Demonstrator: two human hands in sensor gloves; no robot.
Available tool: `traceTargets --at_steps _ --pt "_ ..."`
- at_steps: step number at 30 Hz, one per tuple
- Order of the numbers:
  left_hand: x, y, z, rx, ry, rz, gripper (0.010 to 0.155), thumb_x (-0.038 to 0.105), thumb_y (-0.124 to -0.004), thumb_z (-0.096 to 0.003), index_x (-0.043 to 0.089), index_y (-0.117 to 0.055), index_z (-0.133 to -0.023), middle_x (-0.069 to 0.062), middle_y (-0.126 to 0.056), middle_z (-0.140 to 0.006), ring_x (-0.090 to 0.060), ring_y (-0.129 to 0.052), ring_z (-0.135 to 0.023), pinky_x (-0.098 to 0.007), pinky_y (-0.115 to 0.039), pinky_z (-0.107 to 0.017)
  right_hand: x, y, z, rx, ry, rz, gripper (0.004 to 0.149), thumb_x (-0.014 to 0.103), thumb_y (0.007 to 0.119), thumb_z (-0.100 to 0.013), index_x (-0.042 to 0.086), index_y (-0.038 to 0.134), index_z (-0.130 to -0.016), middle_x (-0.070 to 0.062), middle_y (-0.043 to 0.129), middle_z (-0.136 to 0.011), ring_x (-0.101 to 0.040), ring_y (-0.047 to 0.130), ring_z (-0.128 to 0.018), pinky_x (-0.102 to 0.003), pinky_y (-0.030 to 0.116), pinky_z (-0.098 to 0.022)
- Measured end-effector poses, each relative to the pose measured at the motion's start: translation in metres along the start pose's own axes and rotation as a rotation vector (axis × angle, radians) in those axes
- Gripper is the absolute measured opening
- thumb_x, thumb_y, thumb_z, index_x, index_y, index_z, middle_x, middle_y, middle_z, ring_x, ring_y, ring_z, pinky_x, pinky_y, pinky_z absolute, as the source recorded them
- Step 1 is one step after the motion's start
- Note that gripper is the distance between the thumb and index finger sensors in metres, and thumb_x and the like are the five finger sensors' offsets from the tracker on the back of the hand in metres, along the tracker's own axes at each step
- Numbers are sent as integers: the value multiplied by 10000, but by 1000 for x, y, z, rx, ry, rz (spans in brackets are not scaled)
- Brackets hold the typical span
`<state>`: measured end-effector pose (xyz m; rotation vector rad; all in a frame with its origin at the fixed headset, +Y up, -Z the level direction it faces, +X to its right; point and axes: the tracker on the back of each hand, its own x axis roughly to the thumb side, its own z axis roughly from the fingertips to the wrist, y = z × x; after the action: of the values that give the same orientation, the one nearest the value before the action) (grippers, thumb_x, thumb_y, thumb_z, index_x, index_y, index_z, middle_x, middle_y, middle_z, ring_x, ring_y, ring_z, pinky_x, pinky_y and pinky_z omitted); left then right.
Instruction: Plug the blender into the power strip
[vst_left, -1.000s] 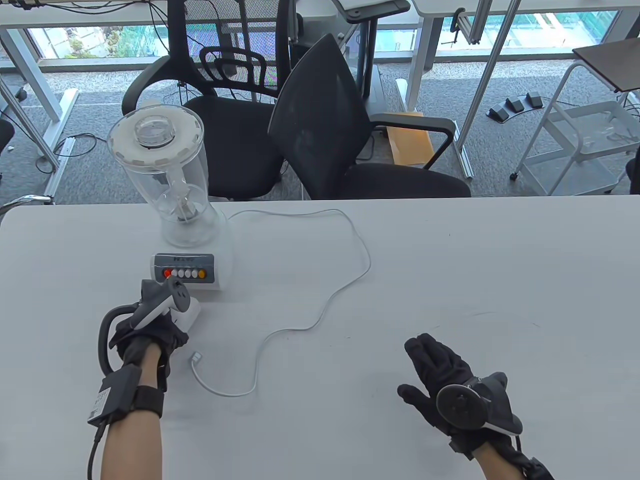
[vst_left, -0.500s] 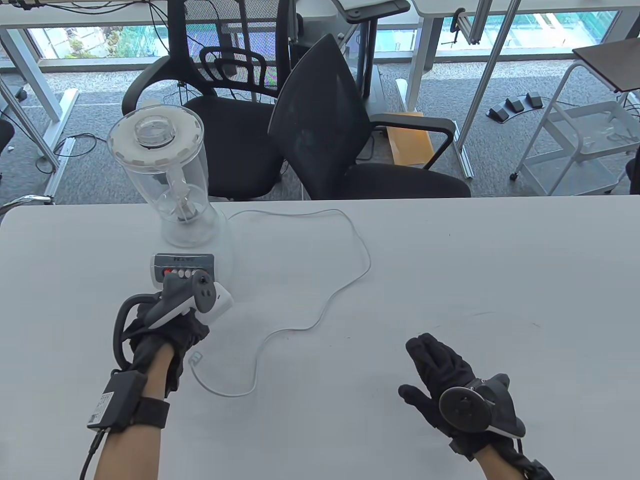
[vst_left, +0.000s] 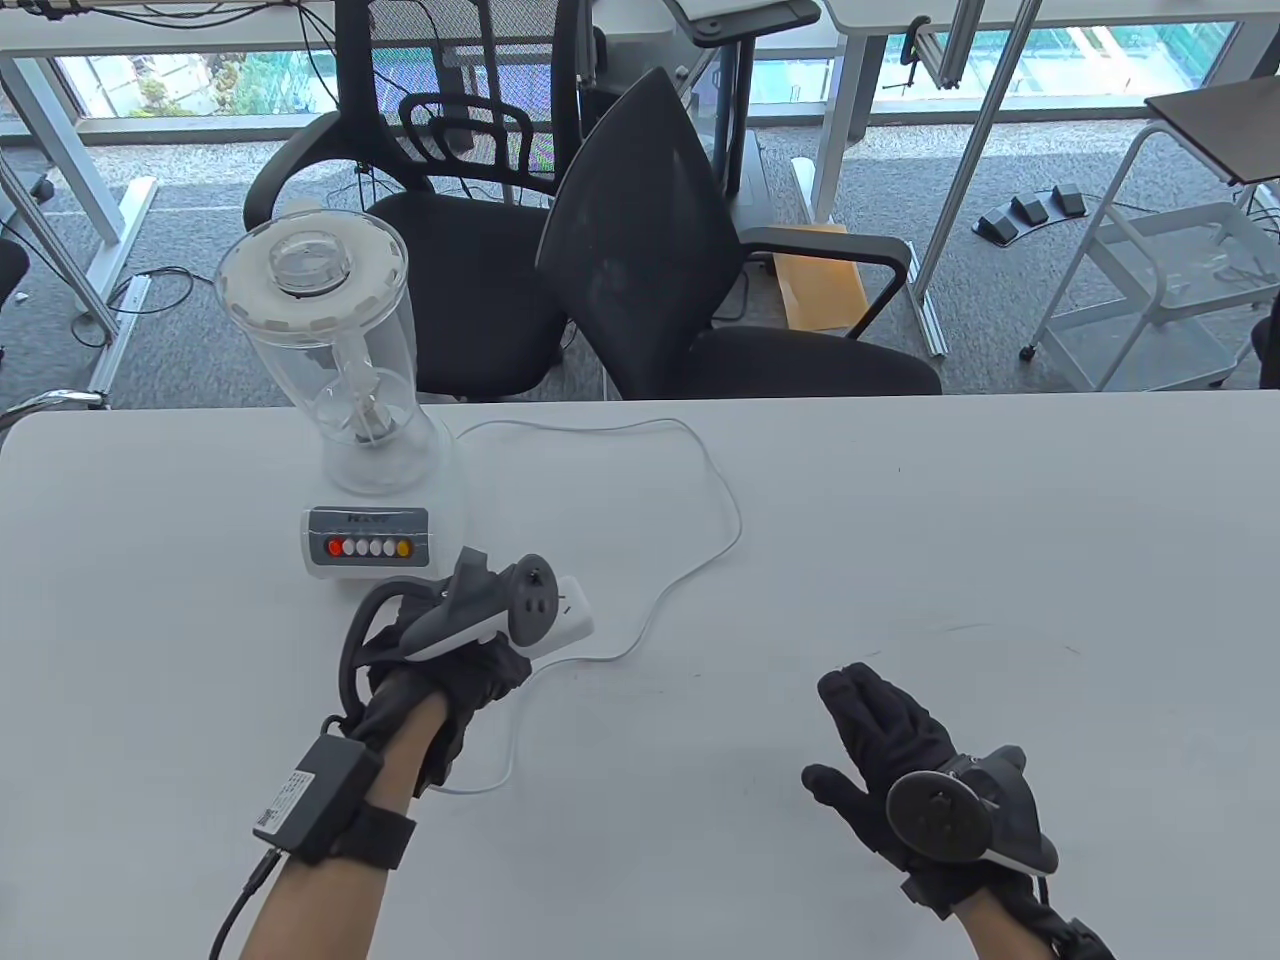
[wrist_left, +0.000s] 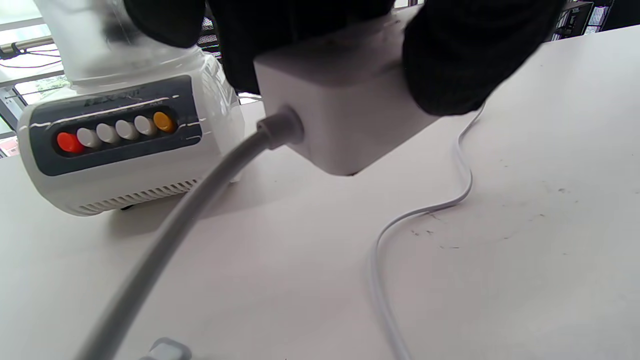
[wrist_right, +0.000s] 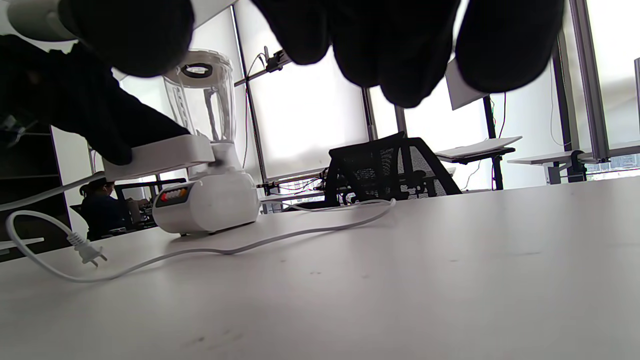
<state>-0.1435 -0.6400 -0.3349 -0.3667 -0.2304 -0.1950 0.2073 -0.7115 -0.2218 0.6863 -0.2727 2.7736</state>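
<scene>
The blender (vst_left: 340, 400) stands at the table's back left, with its button panel (vst_left: 367, 545) facing me. Its thin white cord (vst_left: 700, 560) loops right and back toward the front. The plug (wrist_right: 87, 251) lies loose on the table; my left arm hides it in the table view. My left hand (vst_left: 470, 670) grips the white power strip (vst_left: 565, 615) and holds it a little above the table, right of the blender's base. The strip's thick grey cord (wrist_left: 200, 200) trails from its end. My right hand (vst_left: 890, 740) is open and empty, low over the table's front right.
Two black office chairs (vst_left: 700, 300) stand behind the table's far edge. A white cart (vst_left: 1160, 290) is on the floor at the far right. The table (vst_left: 1000, 560) is white and flat.
My left hand has carried the power strip to the right, from in front of the blender's panel to over the cord. The right hand has barely moved.
</scene>
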Motion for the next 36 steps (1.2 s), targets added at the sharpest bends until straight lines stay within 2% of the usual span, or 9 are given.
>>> traceTargets --at_steps 7,10,16,21,27,36 --pt "50 5 -16 39 -105 -16 848 547 -846 -435 308 -445 -1143 23 -656 -1166 -305 -782 -1014 -599 -600 -780 -3 -2 1 -12 10 -8 838 532 686 -495 38 472 -1137 -336 519 -1114 -549 673 -943 -691 657 -575" --pt "72 3 -23 17 -159 0 843 538 -849 -435 313 -447 -1142 39 -651 -1168 -306 -770 -1020 -604 -587 -787 -6 -3 1 -17 14 -11 839 532 687 -494 37 473 -1137 -336 520 -1114 -547 674 -943 -690 658 -575" --pt "111 -19 -37 -38 -251 -3 833 531 -855 -435 317 -462 -1139 37 -651 -1164 -302 -756 -1021 -624 -556 -796 -13 -3 0 -17 32 -19 837 531 687 -495 37 477 -1137 -334 522 -1114 -549 675 -942 -690 659 -574" --pt "136 -35 -45 -30 -330 8 832 507 -868 -429 318 -468 -1134 34 -648 -1164 -307 -738 -1028 -639 -527 -806 -15 -5 0 -27 37 -23 837 531 687 -495 36 478 -1137 -335 521 -1114 -549 675 -942 -690 659 -575" --pt "159 -41 -53 -31 -375 -12 831 488 -866 -426 332 -458 -1133 43 -626 -1174 -297 -713 -1045 -642 -504 -816 -18 -6 1 -32 48 -30 835 531 687 -495 37 480 -1136 -336 522 -1114 -548 676 -942 -689 659 -576" --pt "171 -63 -64 -90 -380 -54 832 464 -863 -417 316 -461 -1131 49 -638 -1171 -282 -749 -1044 -638 -528 -808 -19 -8 0 -32 56 -33 833 531 687 -495 38 483 -1136 -334 523 -1114 -548 678 -941 -689 660 -575"
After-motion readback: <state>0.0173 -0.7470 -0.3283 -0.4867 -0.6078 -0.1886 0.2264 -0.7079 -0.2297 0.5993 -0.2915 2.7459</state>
